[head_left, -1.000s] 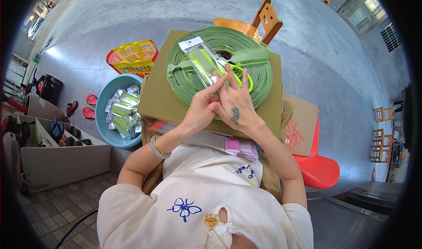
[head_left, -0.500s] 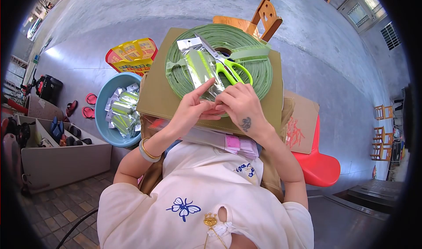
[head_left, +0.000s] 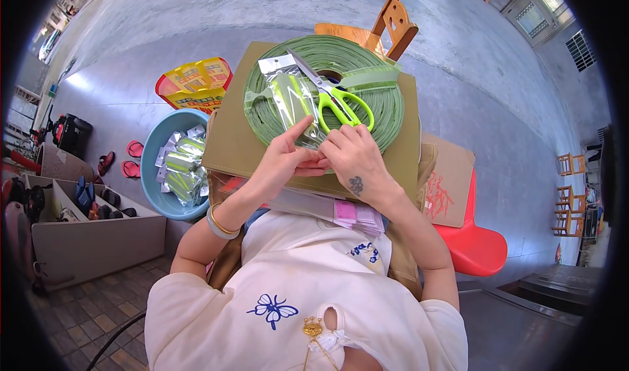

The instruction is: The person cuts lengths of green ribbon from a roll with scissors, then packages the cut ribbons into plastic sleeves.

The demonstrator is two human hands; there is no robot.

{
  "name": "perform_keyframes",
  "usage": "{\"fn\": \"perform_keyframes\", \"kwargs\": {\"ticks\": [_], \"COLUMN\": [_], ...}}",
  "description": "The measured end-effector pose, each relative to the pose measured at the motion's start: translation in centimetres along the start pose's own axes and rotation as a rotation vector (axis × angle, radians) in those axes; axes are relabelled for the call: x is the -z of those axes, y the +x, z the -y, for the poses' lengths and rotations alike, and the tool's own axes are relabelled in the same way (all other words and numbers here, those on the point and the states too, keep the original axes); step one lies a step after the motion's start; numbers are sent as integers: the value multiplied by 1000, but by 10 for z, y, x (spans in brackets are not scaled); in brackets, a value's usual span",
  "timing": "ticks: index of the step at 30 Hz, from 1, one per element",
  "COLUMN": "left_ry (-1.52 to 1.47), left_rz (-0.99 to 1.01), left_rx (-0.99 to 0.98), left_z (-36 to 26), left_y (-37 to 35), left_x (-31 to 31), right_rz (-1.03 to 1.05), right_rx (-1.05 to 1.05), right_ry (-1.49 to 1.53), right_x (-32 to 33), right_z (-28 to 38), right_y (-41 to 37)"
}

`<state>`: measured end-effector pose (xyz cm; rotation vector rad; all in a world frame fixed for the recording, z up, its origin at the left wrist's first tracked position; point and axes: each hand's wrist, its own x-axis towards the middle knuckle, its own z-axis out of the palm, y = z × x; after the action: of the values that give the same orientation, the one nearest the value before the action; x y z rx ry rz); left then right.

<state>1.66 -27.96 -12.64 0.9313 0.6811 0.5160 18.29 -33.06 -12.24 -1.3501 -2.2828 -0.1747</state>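
Note:
A clear plastic packet (head_left: pixel 288 96) with a green strip inside lies on a large coil of green strap (head_left: pixel 380 109). My left hand (head_left: pixel 283 160) pinches the packet's near end, index finger stretched along it. My right hand (head_left: pixel 352 160) meets the left at that same end, fingers curled on the packet's edge. Green-handled scissors (head_left: pixel 334 99) rest on the coil just beyond my right hand. The coil sits on a brown cardboard sheet (head_left: pixel 239 145) across my lap.
A blue basin (head_left: pixel 154 155) at the left holds several filled packets. Behind it lies a yellow-red bag (head_left: pixel 196 82). A wooden chair (head_left: pixel 386 27) stands beyond the coil, a red plastic seat (head_left: pixel 475 243) at right, a shoe rack (head_left: pixel 85 220) at left.
The packet came down from its raised tilt to lie flat on the coil. My right hand drew back from over the scissors to the packet's near end, uncovering the scissors.

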Motion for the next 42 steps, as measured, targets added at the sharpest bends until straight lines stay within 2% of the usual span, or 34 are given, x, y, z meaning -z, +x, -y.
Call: {"fn": "perform_keyframes", "kwargs": {"ticks": [4, 7, 10, 12, 13, 15, 17, 19, 21, 23, 26, 29, 32, 35, 38, 39, 41, 42], "left_ry": [-12, -40, 35, 178, 230, 346, 530, 756, 899, 964, 1032, 1251, 1452, 1553, 1517, 1481, 1452, 1435], "left_rz": [0, -25, -5, 102, 135, 132, 75, -42, -87, -141, -125, -206, -236, -171, -142, -200, -222, -232], "left_rx": [-28, -82, -78, -32, 16, 73, 23, -77, -139, -182, -357, -572, -747, -794, -964, -1074, -1148, -1183], "left_z": [-1, -5, -15, -13, -15, -14, -12, -16, -24, -31, -20, -15, -8, 3, 15, 19, 21, 22], "left_y": [-1, -2, -12, -21, -27, -35, -38, -43, -49, -52, -48, -42, -37, -30, -19, -13, -6, -3], "left_x": [3, 1, -3, 0, -1, 0, 9, 6, 5, 1, 14, 15, 12, 16, 29, 31, 33, 34], "right_rz": [-17, -29, -199, -512, -534, -635, -530, -323, -67, 69, 284, 301, 18, -174, -511, -559, -644, -659], "right_rx": [-4, -50, -455, -731, -934, -1152, -1265, -1342, -1375, -1141, -1187, -1298, -1475, -1380, -1163, -1150, -1116, -1030], "right_ry": [91, 430, 741, 778, 565, 265, -111, -224, -258, -309, -306, -288, -278, -276, -74, 79, 384, 480], "right_x": [5, 32, 80, 97, 102, 77, 29, -1, -31, -67, -86, -59, -25, -1, 16, 24, 37, 36], "right_z": [6, 6, -19, -63, -93, -174, -234, -227, -225, -240, -232, -222, -218, -225, -213, -200, -163, -148], "right_y": [1, -3, -22, -48, -68, -139, -221, -250, -279, -327, -335, -318, -295, -283, -227, -199, -138, -117]}}
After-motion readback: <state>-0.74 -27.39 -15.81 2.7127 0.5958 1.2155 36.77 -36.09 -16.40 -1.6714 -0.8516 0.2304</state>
